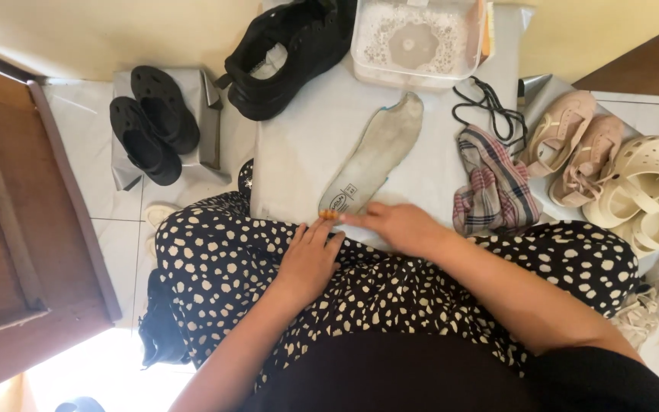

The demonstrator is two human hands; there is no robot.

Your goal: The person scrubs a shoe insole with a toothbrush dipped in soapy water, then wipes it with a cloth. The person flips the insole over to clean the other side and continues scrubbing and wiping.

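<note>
Grey insole [375,156] lies on the tabletop [299,152] near its front edge, right hand [398,226] flat on its heel, grasping nothing, left hand [310,259] relaxed on the lap (lifting it calls for a pinch).

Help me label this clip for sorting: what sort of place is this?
Probably a home floor corner used for cleaning shoes. A loose insole lies on a white board, pairs of shoes such as black clogs and cream clogs sit around on tiles, and a plastic tub stands nearby.
</note>
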